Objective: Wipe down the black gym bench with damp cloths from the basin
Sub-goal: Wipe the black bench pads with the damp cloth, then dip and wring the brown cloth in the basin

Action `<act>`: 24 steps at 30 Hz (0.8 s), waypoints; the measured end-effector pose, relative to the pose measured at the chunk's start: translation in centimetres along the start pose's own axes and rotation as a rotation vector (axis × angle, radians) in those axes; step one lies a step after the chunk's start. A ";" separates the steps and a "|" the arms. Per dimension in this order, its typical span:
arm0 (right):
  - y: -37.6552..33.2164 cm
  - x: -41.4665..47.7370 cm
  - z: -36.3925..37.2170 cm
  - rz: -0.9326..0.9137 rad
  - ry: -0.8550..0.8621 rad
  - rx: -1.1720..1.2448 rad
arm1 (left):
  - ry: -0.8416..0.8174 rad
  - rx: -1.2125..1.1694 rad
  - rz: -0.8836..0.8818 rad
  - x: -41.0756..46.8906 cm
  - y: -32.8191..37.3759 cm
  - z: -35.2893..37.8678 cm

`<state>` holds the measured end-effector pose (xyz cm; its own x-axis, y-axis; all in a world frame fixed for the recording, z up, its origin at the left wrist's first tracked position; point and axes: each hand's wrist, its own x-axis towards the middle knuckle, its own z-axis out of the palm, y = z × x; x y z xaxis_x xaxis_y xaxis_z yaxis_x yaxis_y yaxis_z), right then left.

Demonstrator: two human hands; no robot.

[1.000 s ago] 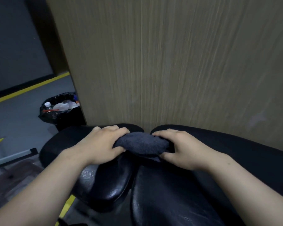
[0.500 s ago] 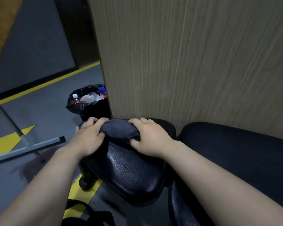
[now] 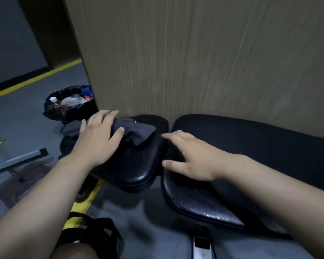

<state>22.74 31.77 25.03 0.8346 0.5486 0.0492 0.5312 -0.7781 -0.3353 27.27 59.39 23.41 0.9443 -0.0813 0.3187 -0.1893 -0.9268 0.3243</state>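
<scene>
Wiping the black padded gym bench [image 3: 204, 202], I press my left hand [image 3: 98, 139] on a crumpled dark grey cloth [image 3: 138, 130] at the far end of the small left seat pad [image 3: 137, 165], fingers nearly straight, thumb laid across the fabric. My right hand [image 3: 191, 157] is spread and holds nothing, at the gap beside the long right pad [image 3: 251, 139]. Near edges glisten, so I judge them wiped; the long pad's dull far stretch remains. No basin shows.

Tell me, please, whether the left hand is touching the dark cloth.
Touching. The head view shows the left hand lying on the dark cloth, fingers spread over it.
</scene>
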 end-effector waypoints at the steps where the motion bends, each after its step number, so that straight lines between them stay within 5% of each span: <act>1: 0.4 -2.1 -0.3 0.008 -0.012 -0.013 | -0.010 -0.004 0.068 -0.3 1.7 -0.1; 11: 4.2 -17.1 -4.1 0.279 -0.029 -0.151 | -0.389 -0.038 0.486 -5.2 16.5 3.0; 24: 3.6 -27.9 -7.2 0.406 0.102 -0.038 | -0.444 -0.080 0.785 -8.6 30.6 7.5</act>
<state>2.43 11.48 29.26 0.9865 0.1633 0.0142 0.1596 -0.9367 -0.3117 15.35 28.94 23.88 0.5498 -0.8284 0.1072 -0.8250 -0.5184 0.2249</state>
